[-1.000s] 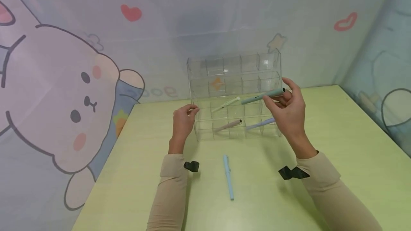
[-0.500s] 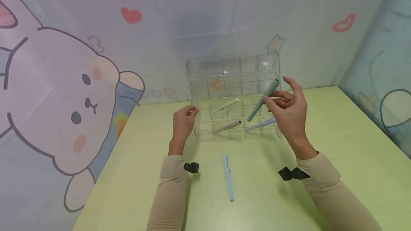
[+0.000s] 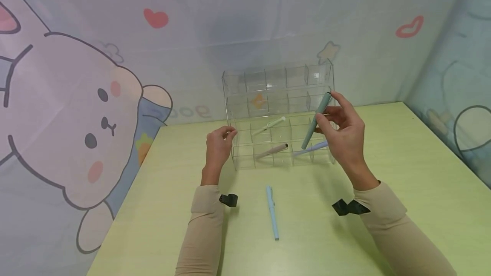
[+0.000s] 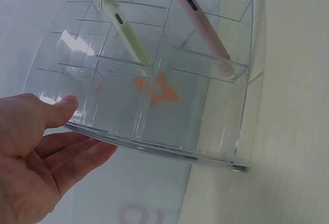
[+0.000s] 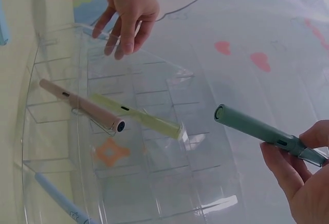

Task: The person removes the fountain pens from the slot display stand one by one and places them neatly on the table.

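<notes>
Right hand [image 3: 343, 133]: raised before the right half of the clear rack [image 3: 267, 104], thumb and fingers together; grip pinching the dark green pen [image 3: 311, 131].
Dark green pen: aslant before the rack's right half, lower end toward its bottom tier.
Left hand [image 3: 218, 147]: at the rack's left side, grip clamped on that edge.
Racked pens: light green pen [image 3: 270, 125] in the rack's second tier from bottom; brown pen [image 3: 273, 151] and lavender pen [image 3: 311, 148] in its lowest.
Light blue pen [image 3: 272, 214]: on the worktop [image 3: 303, 237], in front of the rack.
Left wrist view only: thumb and fingers on opposite faces of the rack's side.
Right wrist view only: the dark green pen's round end face.
</notes>
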The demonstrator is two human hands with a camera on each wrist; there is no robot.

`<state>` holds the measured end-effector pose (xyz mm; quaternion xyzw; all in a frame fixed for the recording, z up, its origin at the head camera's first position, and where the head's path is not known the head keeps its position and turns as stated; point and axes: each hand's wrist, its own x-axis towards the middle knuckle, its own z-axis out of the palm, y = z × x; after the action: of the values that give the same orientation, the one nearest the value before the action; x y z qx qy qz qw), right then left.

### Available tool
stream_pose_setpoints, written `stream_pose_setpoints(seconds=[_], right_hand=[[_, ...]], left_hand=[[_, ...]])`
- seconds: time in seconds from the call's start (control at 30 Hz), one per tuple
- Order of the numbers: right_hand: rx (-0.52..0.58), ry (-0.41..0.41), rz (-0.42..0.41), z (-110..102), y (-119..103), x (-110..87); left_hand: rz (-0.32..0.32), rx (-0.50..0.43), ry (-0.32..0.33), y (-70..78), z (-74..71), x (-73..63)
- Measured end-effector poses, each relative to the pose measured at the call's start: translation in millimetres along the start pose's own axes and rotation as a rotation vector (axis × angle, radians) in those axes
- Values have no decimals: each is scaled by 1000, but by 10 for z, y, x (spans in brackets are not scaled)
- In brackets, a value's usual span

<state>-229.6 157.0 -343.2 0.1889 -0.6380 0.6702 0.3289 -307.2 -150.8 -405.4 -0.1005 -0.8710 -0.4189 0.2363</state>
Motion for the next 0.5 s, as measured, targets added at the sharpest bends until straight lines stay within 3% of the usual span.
stream_pose_setpoints(seconds=[0.17, 0.5], right_hand=[[-49, -64, 62, -18, -19, 3], [-149, -276, 252, -34, -96, -2]], left_hand=[[-6, 3, -5, 11, 4, -1], [16, -5, 1, 3, 1, 9]])
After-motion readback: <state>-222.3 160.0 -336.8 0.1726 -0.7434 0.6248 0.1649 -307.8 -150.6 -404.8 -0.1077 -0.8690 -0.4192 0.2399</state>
